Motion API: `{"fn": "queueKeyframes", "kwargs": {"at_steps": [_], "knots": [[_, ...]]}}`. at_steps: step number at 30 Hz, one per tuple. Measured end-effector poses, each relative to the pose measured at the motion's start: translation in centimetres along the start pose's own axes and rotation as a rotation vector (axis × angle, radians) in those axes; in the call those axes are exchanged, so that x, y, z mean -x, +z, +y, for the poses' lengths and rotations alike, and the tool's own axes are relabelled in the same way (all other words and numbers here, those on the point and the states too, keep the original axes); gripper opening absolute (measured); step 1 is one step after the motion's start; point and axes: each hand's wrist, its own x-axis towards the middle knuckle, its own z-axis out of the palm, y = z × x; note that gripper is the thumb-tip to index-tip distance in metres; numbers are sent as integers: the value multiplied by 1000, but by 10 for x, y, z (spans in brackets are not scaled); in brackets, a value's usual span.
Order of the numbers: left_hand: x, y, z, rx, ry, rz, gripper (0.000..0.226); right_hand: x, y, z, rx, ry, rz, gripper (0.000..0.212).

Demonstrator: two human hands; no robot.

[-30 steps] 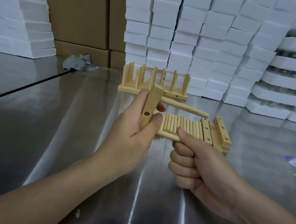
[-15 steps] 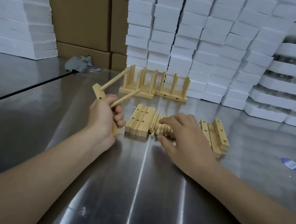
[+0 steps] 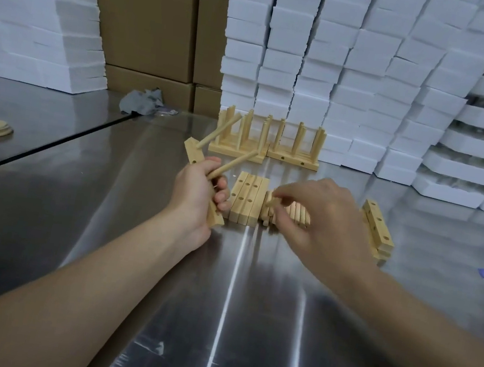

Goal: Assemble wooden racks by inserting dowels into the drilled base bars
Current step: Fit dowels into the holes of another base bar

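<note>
While left hand grips base bar, right hand pinches dowel over steel table; foam stacks behind.

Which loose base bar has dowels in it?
The bar in the left hand, with two dowels sticking out; other loose bars lie flat on the table, holes empty.

My left hand is curled round a bar, fingers wrapped to the right, and its forearm runs in from the lower left. My right hand is palm down with bent fingers, thumb and forefinger pinching a dowel. Its forearm comes in from the lower right. Both arms are bare. The hands are near each other, not touching.
</note>
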Motion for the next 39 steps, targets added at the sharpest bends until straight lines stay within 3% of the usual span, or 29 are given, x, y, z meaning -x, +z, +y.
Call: {"fn": "queueKeyframes", "kwargs": {"at_steps": [4, 7, 16, 25, 31, 39], "knots": [[10, 3, 2, 33, -70, -54, 18, 13, -26, -10, -596, 300, 127, 6], [19, 6, 1, 52, -91, -124, 19, 31, -28, -8, -755, 349, 107, 15], [24, 8, -1, 42, -108, -257, 20, 40, -22, 18, -786, 405, 24, 24], [17, 5, -3, 13, -116, -225, 16, 42, -21, 12, -746, 343, -13, 26], [15, 5, -5, -14, -126, -203, 8, 43, -28, 1, -676, 279, -66, 15], [16, 6, -8, -66, -107, -194, 11, 44, -31, -5, -688, 245, 37, 13]]}}
